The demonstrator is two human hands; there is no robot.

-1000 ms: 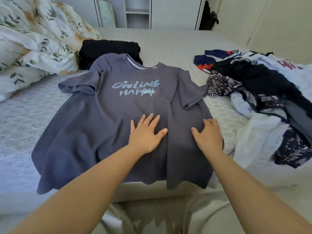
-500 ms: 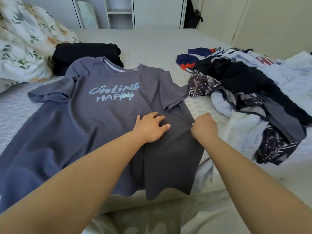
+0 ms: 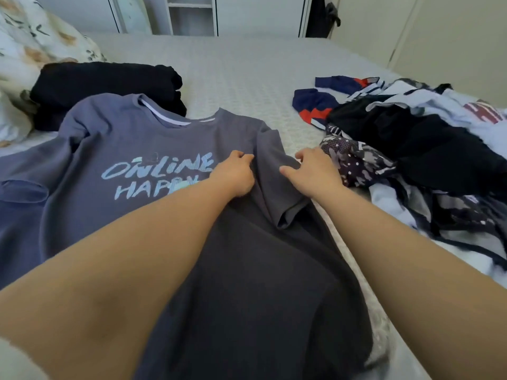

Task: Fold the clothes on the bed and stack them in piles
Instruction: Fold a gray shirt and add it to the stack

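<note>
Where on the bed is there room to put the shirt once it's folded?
The bare bedspread is open between the black folded pile on one side and the messy clothes heap on the other, beyond the grey T-shirt. It is crowded near the floral pillows.

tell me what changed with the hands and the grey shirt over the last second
Both hands slid up the grey t-shirt from its lower middle to its right sleeve. The left hand, flat before, now pinches the fabric; the right hand rests on the sleeve. The black folded pile and unfolded heap stayed put.
</note>
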